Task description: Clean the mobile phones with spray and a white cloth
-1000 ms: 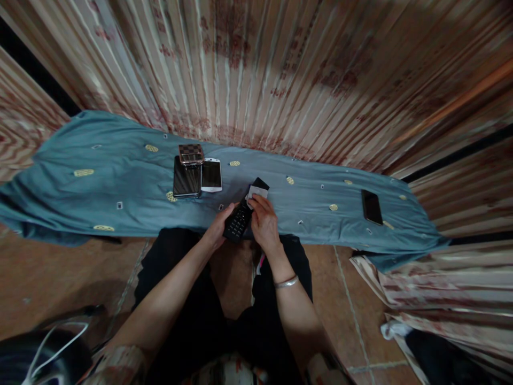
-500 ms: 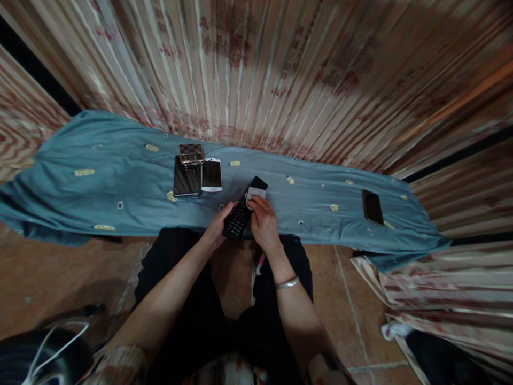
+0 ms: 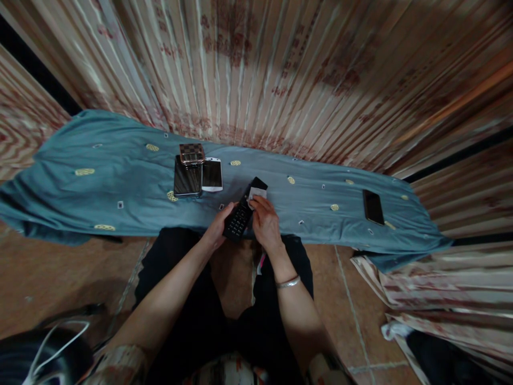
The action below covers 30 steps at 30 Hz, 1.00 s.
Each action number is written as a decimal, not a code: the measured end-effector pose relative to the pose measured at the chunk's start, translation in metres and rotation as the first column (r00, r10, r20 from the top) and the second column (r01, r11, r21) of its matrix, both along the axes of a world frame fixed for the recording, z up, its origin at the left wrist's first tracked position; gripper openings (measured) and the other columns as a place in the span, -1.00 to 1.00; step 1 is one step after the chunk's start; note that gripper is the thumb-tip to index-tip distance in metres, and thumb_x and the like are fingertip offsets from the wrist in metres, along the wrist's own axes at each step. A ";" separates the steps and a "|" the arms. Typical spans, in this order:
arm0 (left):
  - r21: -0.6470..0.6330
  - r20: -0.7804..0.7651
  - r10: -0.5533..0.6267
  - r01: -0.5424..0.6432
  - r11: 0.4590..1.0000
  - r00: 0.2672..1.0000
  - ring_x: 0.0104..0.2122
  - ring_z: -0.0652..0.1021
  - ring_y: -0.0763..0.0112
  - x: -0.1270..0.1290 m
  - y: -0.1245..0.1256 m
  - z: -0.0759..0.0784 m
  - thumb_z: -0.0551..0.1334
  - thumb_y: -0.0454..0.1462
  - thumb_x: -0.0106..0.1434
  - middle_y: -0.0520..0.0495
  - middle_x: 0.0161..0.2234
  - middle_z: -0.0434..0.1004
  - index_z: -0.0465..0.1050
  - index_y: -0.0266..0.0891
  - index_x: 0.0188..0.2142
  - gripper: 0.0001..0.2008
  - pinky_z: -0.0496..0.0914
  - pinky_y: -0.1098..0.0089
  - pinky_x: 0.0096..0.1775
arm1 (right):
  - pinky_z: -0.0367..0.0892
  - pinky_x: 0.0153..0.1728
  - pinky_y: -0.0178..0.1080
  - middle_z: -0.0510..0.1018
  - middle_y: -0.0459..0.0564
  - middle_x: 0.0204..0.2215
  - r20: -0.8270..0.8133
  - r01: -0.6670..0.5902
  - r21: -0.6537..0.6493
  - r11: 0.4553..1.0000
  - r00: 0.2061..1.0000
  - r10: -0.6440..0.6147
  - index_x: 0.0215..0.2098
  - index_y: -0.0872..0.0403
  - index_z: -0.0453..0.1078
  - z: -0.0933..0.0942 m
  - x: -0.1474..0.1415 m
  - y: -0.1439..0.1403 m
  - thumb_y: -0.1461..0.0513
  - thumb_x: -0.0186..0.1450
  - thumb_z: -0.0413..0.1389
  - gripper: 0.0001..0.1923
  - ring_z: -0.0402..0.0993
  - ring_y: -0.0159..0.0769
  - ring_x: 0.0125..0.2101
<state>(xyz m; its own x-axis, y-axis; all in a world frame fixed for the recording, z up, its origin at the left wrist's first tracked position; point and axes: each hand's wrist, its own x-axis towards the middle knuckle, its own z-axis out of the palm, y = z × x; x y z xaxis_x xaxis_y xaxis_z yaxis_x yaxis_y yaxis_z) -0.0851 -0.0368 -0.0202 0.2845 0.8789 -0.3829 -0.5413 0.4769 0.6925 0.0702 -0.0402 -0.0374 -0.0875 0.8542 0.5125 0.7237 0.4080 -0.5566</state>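
1. Hands meet over the near edge of the blue cloth (image 3: pixel 120 182), and the flip phone (image 3: pixel 242 214) sits right between them, opened out, keypad facing up.

2. Left hand (image 3: pixel 218 227) is wrapped around the phone's lower half, fingers closed on its left edge. My read: it is there to brace the phone so it doesn't twist.

3. Right hand (image 3: pixel 264 224) is pinched shut on a small white wipe (image 3: pixel 255 193), pressing it onto the phone's upper half, where the screen would be. With one hand steadying and one rubbing, that split looks deliberate.

4. Relative to the phone, the right hand lies to its right and just above the hinge, fingertips touching it through the wipe. The left hand lies to its left and below, touching it directly.

5. Up and left of the phone, well apart, three more devices sit in a tight cluster: a dark phone (image 3: pixel 187 179), a white phone (image 3: pixel 211 175) just beside it, and a checkered case (image 3: pixel 191 153) resting at their far end. They look set aside as a group.

6. Far right of the flip phone, alone on the cloth, lies a black phone (image 3: pixel 373 207).

7. Behind the cloth, a striped curtain (image 3: pixel 280 69) fills the background. Below the flip phone are the person's dark lap and the tiled floor (image 3: pixel 60 278).

8. A silver bangle (image 3: pixel 287 282) rides the right wrist.
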 end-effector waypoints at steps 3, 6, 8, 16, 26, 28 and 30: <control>0.016 -0.004 0.005 -0.005 1.000 1.000 -0.50 0.58 0.38 0.000 0.000 0.000 0.18 -0.14 0.42 -0.14 -0.33 0.67 0.59 -0.36 -0.02 -0.65 0.52 0.36 -0.43 | 0.32 0.30 0.06 0.58 0.17 0.09 -0.006 -0.005 -0.018 1.000 1.000 0.005 0.02 0.11 0.55 0.000 0.001 0.000 0.42 0.31 -0.09 -0.54 0.42 -0.11 0.19; 0.004 -0.007 0.004 -0.004 1.000 1.000 -0.48 0.59 0.36 0.000 0.001 -0.001 0.18 -0.15 0.42 -0.15 -0.30 0.67 0.59 -0.36 -0.04 -0.66 0.54 0.34 -0.43 | 0.31 0.31 0.05 0.58 0.15 0.09 -0.008 0.013 0.002 1.000 1.000 -0.013 0.02 0.10 0.55 0.000 0.002 0.001 0.43 0.30 -0.09 -0.53 0.42 -0.13 0.18; -0.011 -0.010 -0.003 0.003 1.000 1.000 -0.48 0.60 0.35 -0.001 0.001 -0.002 0.16 -0.15 0.42 -0.15 -0.29 0.68 0.58 -0.36 -0.04 -0.66 0.54 0.33 -0.44 | 0.32 0.30 0.04 0.58 0.13 0.10 -0.013 0.034 0.014 0.999 0.999 -0.034 0.02 0.08 0.55 0.000 0.004 0.001 0.43 0.30 -0.09 -0.52 0.42 -0.14 0.19; -0.020 -0.018 -0.018 0.018 1.000 1.000 -0.50 0.60 0.37 0.000 0.000 0.001 0.14 -0.17 0.44 -0.15 -0.32 0.68 0.59 -0.36 -0.05 -0.66 0.55 0.35 -0.44 | 0.33 0.28 0.05 0.57 0.16 0.11 -0.029 0.046 0.007 0.999 0.999 -0.045 0.02 0.10 0.56 -0.001 0.006 0.002 0.43 0.30 -0.09 -0.52 0.42 -0.12 0.19; -0.011 -0.013 -0.024 0.024 1.000 1.000 -0.48 0.60 0.36 -0.001 0.001 -0.003 0.21 -0.12 0.40 -0.15 -0.32 0.68 0.59 -0.35 -0.03 -0.65 0.55 0.36 -0.44 | 0.30 0.30 0.08 0.57 0.19 0.11 -0.040 0.048 -0.035 0.998 0.998 -0.050 0.02 0.11 0.56 0.000 0.008 0.003 0.42 0.31 -0.09 -0.53 0.41 -0.09 0.20; 0.000 -0.009 -0.021 0.021 1.000 1.000 -0.49 0.60 0.36 -0.002 0.002 -0.006 0.25 -0.10 0.37 -0.14 -0.32 0.68 0.59 -0.33 -0.04 -0.64 0.55 0.35 -0.42 | 0.30 0.30 0.09 0.57 0.18 0.10 -0.031 0.030 -0.045 0.999 0.999 -0.032 0.02 0.11 0.56 0.001 0.005 0.001 0.43 0.30 -0.09 -0.53 0.41 -0.08 0.19; 0.015 -0.012 -0.017 0.017 1.000 1.000 -0.50 0.60 0.36 -0.002 0.002 -0.008 0.27 -0.08 0.35 -0.13 -0.32 0.68 0.59 -0.33 -0.02 -0.62 0.54 0.34 -0.42 | 0.29 0.31 0.08 0.57 0.16 0.10 -0.026 0.003 -0.052 0.999 1.000 -0.004 0.02 0.09 0.55 0.002 0.002 -0.001 0.42 0.30 -0.08 -0.53 0.41 -0.09 0.19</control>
